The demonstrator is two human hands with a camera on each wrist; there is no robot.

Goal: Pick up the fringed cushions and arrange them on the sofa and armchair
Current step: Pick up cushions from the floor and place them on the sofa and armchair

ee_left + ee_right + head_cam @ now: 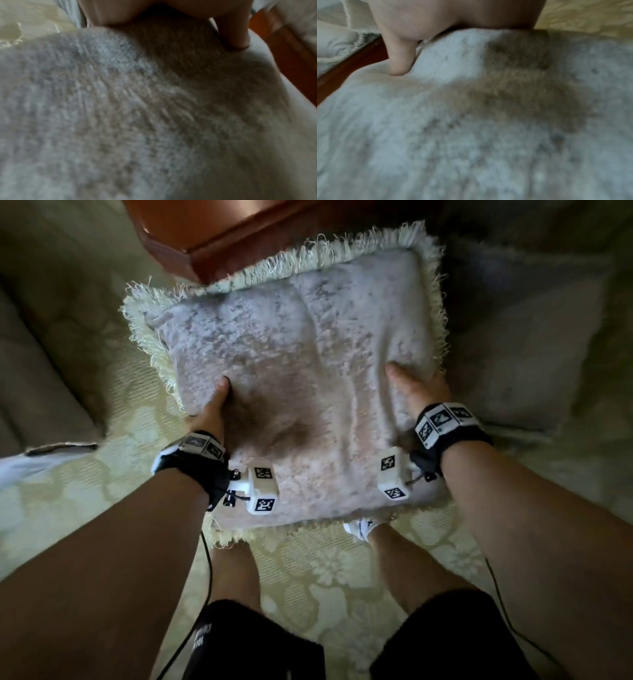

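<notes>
A pale grey plush cushion with a cream fringe is held flat in front of me, above the floor. My left hand grips its left edge, thumb pressed into the top, fingers hidden beneath. My right hand grips the right edge the same way. In the left wrist view the cushion fills the frame, with my thumb dug into the plush. The right wrist view shows the cushion under my right thumb.
A cream floral carpet lies below. A red-brown wooden furniture edge stands beyond the cushion. Grey upholstery or another cushion sits at right, a beige upholstered piece at left. My legs stand under the cushion.
</notes>
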